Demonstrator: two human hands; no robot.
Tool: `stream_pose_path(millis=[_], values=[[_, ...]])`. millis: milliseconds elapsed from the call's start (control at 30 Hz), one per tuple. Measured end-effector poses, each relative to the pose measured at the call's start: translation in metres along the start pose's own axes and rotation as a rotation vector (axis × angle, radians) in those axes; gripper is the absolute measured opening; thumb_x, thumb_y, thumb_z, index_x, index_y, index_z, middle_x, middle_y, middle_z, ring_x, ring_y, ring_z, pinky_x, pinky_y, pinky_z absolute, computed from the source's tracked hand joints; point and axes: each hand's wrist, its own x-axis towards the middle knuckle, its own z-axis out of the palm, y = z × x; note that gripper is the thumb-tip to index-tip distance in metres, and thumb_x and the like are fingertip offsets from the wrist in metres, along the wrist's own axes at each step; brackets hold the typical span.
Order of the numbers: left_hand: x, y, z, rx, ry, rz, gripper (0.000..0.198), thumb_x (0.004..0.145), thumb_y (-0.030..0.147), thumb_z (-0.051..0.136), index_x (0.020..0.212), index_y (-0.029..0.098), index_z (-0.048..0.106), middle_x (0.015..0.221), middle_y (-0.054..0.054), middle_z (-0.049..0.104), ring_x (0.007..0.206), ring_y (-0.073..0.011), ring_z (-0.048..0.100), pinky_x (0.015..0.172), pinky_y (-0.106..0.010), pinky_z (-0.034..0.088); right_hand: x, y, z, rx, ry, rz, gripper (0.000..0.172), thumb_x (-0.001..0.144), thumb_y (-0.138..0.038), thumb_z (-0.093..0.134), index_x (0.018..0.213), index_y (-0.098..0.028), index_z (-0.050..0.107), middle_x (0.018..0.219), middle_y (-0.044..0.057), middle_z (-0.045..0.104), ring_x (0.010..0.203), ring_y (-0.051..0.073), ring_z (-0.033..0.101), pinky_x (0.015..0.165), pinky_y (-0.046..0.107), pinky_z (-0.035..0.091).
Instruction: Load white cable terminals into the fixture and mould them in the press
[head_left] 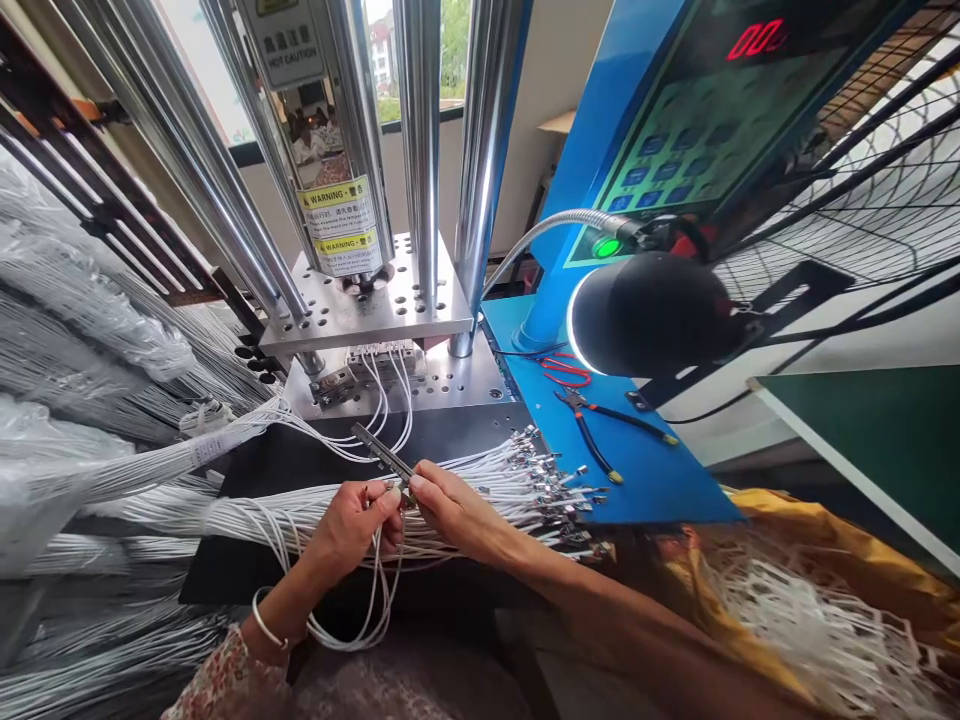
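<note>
My left hand (pixel 352 520) is closed on the ends of a few white cables (pixel 382 600), which loop down below it. My right hand (pixel 450 505) grips a narrow metal bar (pixel 382 452) that points up and to the left; its fingertips meet those of my left hand. Under and behind both hands lies a thick bundle of white cables with metal ends (pixel 525 480). Beyond them, several white cables run into a metal block (pixel 382 360) on the press base.
A press with a metal plate (pixel 375 325) stands ahead. Pliers (pixel 592 425) and red-handled scissors (pixel 566 370) lie on the blue surface (pixel 675 480). A black lamp (pixel 652 315) hangs at the right. Wrapped cable bundles (pixel 67 330) fill the left; a yellow bag (pixel 787 510) holds white plastic pieces.
</note>
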Motion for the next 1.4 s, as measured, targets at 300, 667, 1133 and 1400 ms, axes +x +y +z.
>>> stream_pose_path(millis=[300, 667, 1133, 1400], values=[[-0.001, -0.005, -0.007, -0.1, 0.177, 0.115, 0.043, 0.09, 0.054, 0.052, 0.094, 0.013, 0.066, 0.059, 0.005, 0.042, 0.049, -0.0073, 0.037, 0.045, -0.019, 0.032, -0.003, 0.003, 0.004, 0.348, -0.01, 0.063, 0.036, 0.094, -0.048, 0.043, 0.071, -0.022, 0.033, 0.052, -0.009, 0.032, 0.042, 0.007, 0.025, 0.042, 0.022, 0.019], [0.001, -0.006, -0.003, -0.091, 0.066, 0.088, 0.041, 0.089, 0.054, 0.055, 0.079, 0.015, 0.063, 0.055, 0.006, 0.038, 0.049, -0.0075, 0.034, 0.049, -0.02, 0.031, -0.005, 0.004, -0.001, 0.277, -0.067, 0.043, 0.032, 0.096, -0.047, 0.038, 0.075, -0.023, 0.038, 0.051, -0.009, 0.032, 0.043, 0.009, 0.026, 0.042, 0.023, 0.02], [-0.005, 0.013, -0.017, 0.405, 0.013, 0.179, 0.043, 0.094, 0.049, 0.043, 0.072, 0.018, 0.061, 0.063, 0.001, 0.053, 0.058, -0.012, 0.046, 0.059, -0.024, 0.036, -0.019, -0.005, -0.007, -0.225, -0.041, -0.147, 0.03, 0.102, -0.04, 0.03, 0.111, -0.02, 0.051, 0.087, 0.001, 0.059, 0.077, 0.016, 0.052, 0.073, 0.029, 0.04], [0.002, 0.006, -0.027, 0.024, 0.353, 0.152, 0.039, 0.08, 0.052, 0.065, 0.093, 0.014, 0.064, 0.073, -0.001, 0.061, 0.054, -0.0105, 0.048, 0.047, -0.021, 0.037, -0.022, 0.002, -0.007, -0.097, 0.154, -0.198, 0.033, 0.098, -0.038, 0.044, 0.123, -0.018, 0.051, 0.112, 0.007, 0.063, 0.099, 0.02, 0.058, 0.089, 0.032, 0.044]])
